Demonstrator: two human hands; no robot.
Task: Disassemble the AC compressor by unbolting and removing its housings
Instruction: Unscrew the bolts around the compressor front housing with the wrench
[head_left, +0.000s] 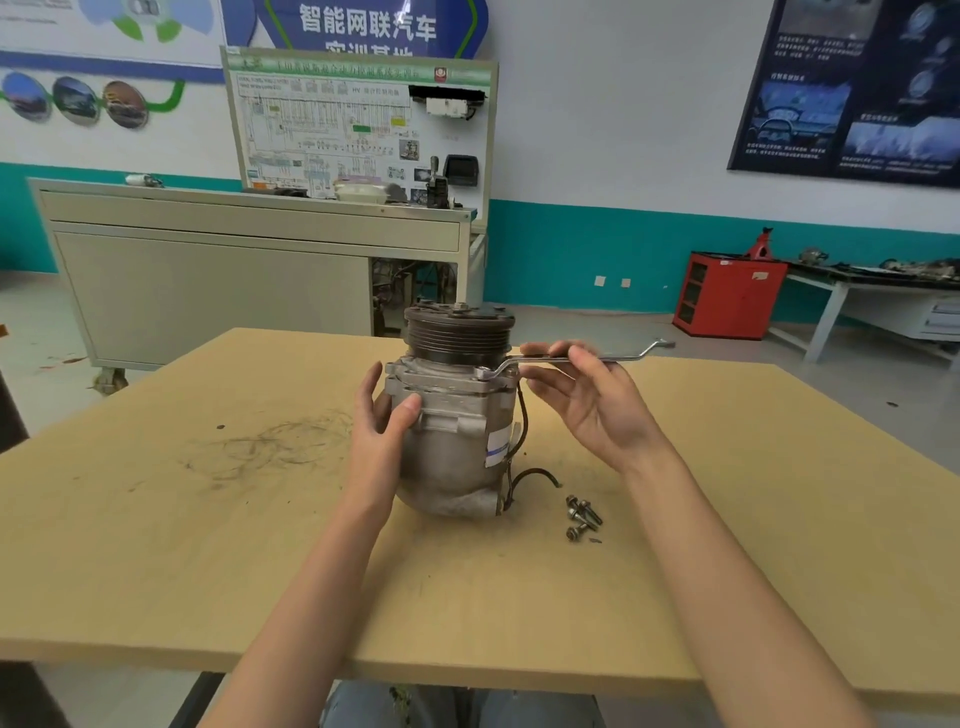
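A grey AC compressor (457, 447) stands upright on the wooden table (208, 545), its black pulley (460, 332) on top. My left hand (382, 421) grips the left side of its upper housing, thumb across the front. A long offset ring wrench (582, 357) lies level, with its ring end on a bolt at the housing's right front corner. My right hand (587, 395) holds the wrench shaft between thumb and fingertips, palm turned up. Three removed bolts (582, 514) lie on the table to the compressor's right.
A black cable (530, 475) trails from the compressor onto the table. Dark scuff marks (270, 447) stain the table's left half. A beige training bench (234, 270) stands behind the table, with a red cabinet (727, 293) and a side bench at the far right.
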